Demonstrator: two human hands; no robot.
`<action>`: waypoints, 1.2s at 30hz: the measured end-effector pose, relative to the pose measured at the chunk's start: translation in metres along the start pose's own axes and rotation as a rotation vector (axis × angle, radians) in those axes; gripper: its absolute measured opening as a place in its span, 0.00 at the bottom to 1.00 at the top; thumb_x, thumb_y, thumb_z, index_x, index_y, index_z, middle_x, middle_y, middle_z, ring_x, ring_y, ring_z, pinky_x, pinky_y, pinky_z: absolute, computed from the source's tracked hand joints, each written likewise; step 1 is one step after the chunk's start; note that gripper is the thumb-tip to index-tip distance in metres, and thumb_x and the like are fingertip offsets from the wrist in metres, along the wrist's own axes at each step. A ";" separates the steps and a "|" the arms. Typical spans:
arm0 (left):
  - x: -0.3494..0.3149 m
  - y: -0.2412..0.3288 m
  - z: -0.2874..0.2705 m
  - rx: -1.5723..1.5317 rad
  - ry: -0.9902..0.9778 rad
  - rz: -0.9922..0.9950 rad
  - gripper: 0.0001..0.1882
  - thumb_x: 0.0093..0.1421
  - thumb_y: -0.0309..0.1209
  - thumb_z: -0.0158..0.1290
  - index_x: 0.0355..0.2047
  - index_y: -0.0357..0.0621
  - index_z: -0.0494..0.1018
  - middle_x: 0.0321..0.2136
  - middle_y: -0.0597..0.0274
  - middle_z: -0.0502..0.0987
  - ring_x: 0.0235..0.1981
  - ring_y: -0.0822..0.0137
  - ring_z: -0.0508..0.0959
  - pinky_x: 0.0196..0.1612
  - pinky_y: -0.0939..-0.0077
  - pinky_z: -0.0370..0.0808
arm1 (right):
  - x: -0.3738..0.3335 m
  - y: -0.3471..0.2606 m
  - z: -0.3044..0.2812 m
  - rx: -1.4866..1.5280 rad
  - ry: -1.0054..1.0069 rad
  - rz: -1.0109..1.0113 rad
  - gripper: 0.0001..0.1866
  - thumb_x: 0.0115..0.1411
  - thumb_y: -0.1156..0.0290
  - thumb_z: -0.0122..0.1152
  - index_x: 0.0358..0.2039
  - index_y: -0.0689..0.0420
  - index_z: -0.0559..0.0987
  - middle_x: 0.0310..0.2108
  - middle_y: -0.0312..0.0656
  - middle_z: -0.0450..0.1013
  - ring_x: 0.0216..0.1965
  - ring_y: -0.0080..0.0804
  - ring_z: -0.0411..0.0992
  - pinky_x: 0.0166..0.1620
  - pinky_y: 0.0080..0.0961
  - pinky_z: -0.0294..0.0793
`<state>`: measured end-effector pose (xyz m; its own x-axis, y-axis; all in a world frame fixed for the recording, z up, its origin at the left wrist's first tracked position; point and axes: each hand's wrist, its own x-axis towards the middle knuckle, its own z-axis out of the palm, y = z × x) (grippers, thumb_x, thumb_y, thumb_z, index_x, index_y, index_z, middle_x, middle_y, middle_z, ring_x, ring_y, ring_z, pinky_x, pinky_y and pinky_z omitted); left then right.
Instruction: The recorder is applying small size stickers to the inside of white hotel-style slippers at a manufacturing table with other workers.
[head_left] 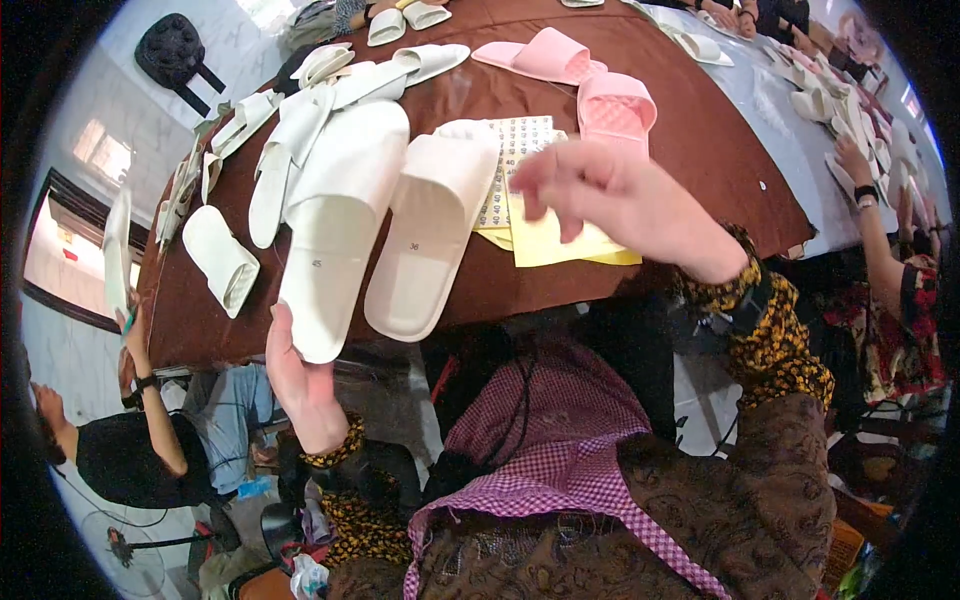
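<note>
A large white slide sandal (325, 225) tilts up from the table's near edge. My left hand (300, 370) is closed on its heel end, thumb along the side. Beside it, a second white slide sandal (425, 250) lies with its heel toward me. My right hand (610, 195) hovers over sheets of small printed stickers (525, 135) and a yellow backing sheet (570, 250). Its bent fingers are slightly blurred but look apart, with nothing visible between them. Two pink slide sandals (615, 105) lie just beyond that hand.
More white sandals (290, 150) are heaped at the left of the brown-covered table (720, 165). One white sandal (220, 260) lies alone near the left edge. Co-workers at the left and right handle sandals; a grey table (775, 120) with white sandals adjoins at the right.
</note>
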<state>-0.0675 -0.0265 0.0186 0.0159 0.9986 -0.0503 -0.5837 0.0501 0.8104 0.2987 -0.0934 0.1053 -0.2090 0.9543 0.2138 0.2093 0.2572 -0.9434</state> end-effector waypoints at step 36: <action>-0.017 -0.059 0.049 1.694 -0.500 0.860 0.30 0.55 0.40 0.59 0.58 0.49 0.67 0.63 0.47 0.57 0.61 0.33 0.55 0.60 0.46 0.53 | -0.081 0.037 -0.028 -0.627 0.247 -0.282 0.07 0.56 0.76 0.56 0.37 0.62 0.76 0.34 0.49 0.75 0.36 0.47 0.74 0.42 0.35 0.73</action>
<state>0.0068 -0.0458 0.0001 0.5663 0.6618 0.4912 0.6818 -0.7110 0.1720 0.3499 -0.1569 0.0606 -0.1298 0.8263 0.5481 0.7028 0.4666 -0.5370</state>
